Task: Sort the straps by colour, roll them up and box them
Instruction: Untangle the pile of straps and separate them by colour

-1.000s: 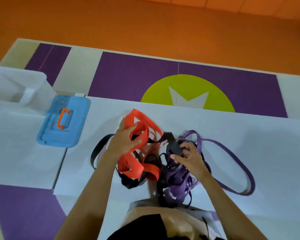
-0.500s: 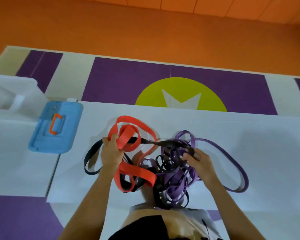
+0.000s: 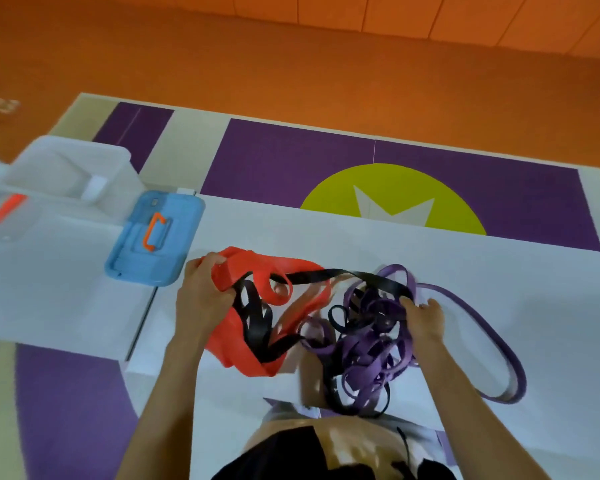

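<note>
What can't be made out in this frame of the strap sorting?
Head view, soft throughout:
- Purple straps: count unreadable; they overlap each other and the black straps.
- Right hand: fingertips buried in the tangle, so which strap it holds is hidden.
- Clear box: cut by the left edge, contents smeared.
- Left hand grips the red straps; how many, folds hide.

Looking like a gym or playroom, orange flooring [image 3: 291,64] spreading round a purple mat [image 3: 291,161] bearing a lime circle [image 3: 395,183].
</note>
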